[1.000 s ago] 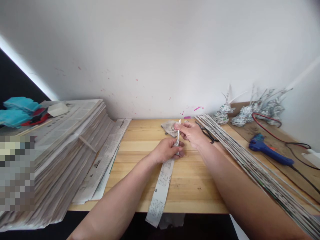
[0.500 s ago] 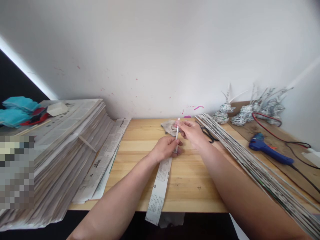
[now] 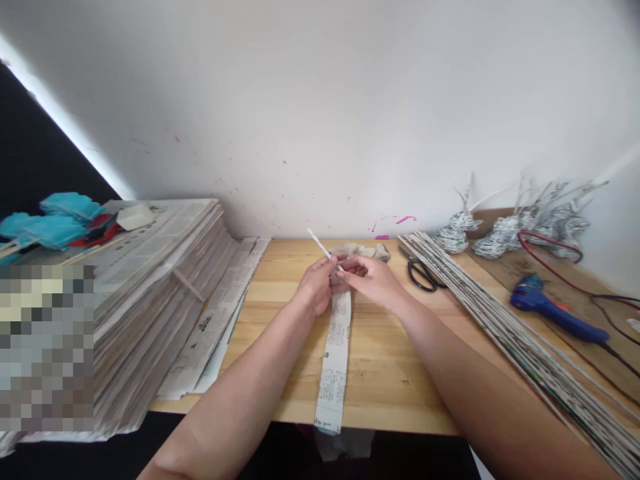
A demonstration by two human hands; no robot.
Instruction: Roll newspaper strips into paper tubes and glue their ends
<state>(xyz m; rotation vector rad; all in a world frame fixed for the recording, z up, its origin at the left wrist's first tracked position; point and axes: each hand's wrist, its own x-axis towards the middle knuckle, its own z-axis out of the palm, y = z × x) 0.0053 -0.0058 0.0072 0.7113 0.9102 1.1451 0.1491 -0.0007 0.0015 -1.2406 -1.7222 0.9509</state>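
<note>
A long newspaper strip [image 3: 335, 360] runs from between my hands down over the table's front edge. Its far end is rolled into a thin white tube [image 3: 318, 241] that points up and left. My left hand [image 3: 319, 280] is closed around the tube where it meets the flat strip. Beside it, my right hand [image 3: 367, 277] pinches the rolled paper with thumb and fingers. The fingertips of both hands almost meet, and part of the roll is hidden between them. Behind my right hand lies a crumpled greyish cloth [image 3: 373, 251].
At left stands a tall stack of newspapers [image 3: 175, 220], with loose newspaper sheets [image 3: 235, 293] beside it. Black scissors [image 3: 421, 273], a bundle of paper tubes [image 3: 480, 320] and a blue glue gun [image 3: 555, 310] lie at right. Woven paper figures [image 3: 454, 232] stand against the wall.
The tube has swung from nearly upright to leaning left. My right hand has come down beside my left, and the strip now hangs straighter. The view has shifted slightly left.
</note>
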